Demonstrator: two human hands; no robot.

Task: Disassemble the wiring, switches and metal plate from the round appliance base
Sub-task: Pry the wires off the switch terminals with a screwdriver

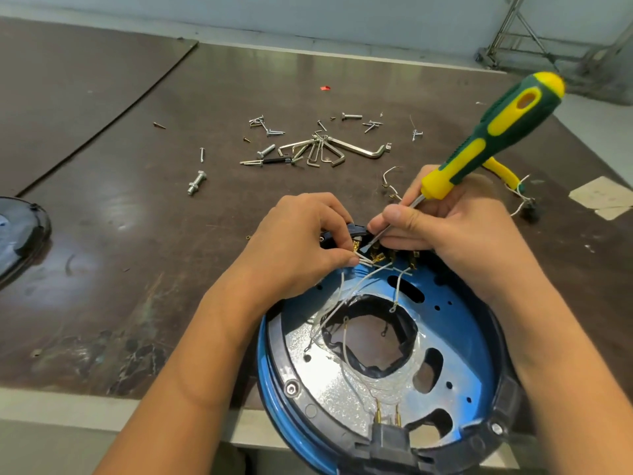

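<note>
At the table's near edge the round base [387, 371] sits tilted toward the person. Left hand [301, 241] pinches white wires [363, 261] by the switch terminals (steadying them); right hand [455, 228] grips the screwdriver [493, 132], tip prying a connector, prob. to free it.
</note>
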